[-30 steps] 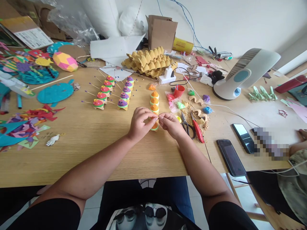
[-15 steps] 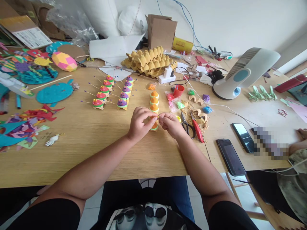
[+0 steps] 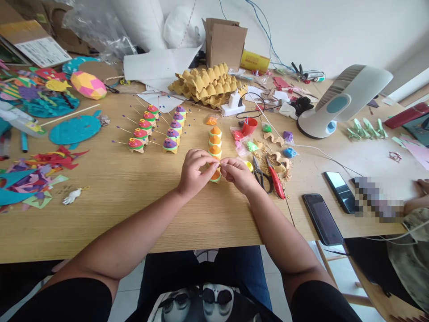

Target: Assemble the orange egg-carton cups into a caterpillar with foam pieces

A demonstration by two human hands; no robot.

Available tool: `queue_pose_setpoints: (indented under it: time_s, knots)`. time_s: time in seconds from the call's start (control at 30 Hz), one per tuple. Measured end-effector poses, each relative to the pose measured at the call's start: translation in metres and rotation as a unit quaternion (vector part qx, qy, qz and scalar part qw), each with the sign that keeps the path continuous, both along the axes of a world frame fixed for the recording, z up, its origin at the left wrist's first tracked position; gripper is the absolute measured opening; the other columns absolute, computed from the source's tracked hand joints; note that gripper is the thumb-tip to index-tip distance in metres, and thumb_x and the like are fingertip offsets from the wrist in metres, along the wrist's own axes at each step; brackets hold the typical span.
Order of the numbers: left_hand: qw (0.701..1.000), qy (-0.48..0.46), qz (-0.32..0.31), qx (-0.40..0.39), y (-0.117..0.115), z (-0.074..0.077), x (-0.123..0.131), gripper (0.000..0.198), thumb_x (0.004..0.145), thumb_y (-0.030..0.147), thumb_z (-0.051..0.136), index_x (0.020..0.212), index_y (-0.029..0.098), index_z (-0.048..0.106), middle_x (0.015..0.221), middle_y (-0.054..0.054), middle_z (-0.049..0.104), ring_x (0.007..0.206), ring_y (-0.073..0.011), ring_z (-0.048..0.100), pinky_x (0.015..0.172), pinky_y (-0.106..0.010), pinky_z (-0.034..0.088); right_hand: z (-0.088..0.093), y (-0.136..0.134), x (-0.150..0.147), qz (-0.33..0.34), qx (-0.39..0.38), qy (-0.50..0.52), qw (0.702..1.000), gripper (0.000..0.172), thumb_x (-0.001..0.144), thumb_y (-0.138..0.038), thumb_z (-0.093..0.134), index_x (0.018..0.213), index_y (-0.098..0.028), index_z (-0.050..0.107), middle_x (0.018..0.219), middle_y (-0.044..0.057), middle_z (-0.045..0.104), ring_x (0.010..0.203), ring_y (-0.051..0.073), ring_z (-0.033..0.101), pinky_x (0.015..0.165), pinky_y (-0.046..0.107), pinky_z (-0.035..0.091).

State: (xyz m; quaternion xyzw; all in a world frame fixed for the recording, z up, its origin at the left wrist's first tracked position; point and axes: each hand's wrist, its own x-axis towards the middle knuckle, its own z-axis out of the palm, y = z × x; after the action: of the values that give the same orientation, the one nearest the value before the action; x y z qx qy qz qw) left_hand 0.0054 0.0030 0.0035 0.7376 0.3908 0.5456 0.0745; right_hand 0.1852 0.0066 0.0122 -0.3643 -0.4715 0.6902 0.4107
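My left hand and my right hand meet fingertip to fingertip, both pinched. Between them is a tiny piece of yellow modelling clay, mostly covered by the fingers now. Just behind and beneath the fingers stands an egg-carton caterpillar with orange and green clay on its bumps; my hands hide part of it. To the left are a red-and-green caterpillar and a purple one, both with pins sticking out. Right of my right hand sits some yellow clay.
Scissors and a red-handled cutter lie near my right hand. Bags of coloured clay surround a red cup. Egg cartons are stacked behind. Phones and a white fan occupy the right, near another person's arm.
My fingertips have closed further over the small yellow piece, which showed more clearly before. Both hands stay almost in the same place; the view has shifted very slightly.
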Motion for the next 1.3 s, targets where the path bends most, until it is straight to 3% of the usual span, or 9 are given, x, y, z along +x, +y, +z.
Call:
queue_pose_setpoints:
  time_s: [0.6, 1.3]
  knots:
    - [0.999, 0.001, -0.030, -0.020, -0.0042, 0.0042, -0.0011, 0.011, 0.096, 0.029, 0.065, 0.096, 0.024, 0.075, 0.094, -0.003, 0.073, 0.097, -0.0209, 0.065, 0.094, -0.042, 0.051, -0.0002, 0.0010, -0.0004, -0.016, 0.003, -0.001, 1.000, 0.018, 0.075, -0.034, 0.071, 0.076, -0.018, 0.064, 0.058, -0.006, 0.054, 0.047, 0.004, 0.031, 0.047, 0.021, 0.017]
    - [0.998, -0.020, -0.040, -0.040, -0.0015, 0.0016, 0.0007, 0.006, 0.093, 0.029, 0.071, 0.091, 0.025, 0.074, 0.091, -0.003, 0.072, 0.094, -0.0202, 0.066, 0.091, -0.041, 0.052, 0.0005, 0.0010, 0.0001, -0.030, 0.054, -0.049, 0.997, 0.029, 0.076, -0.045, 0.075, 0.079, -0.018, 0.065, 0.060, -0.005, 0.053, 0.052, 0.007, 0.037, 0.049, 0.023, 0.022]
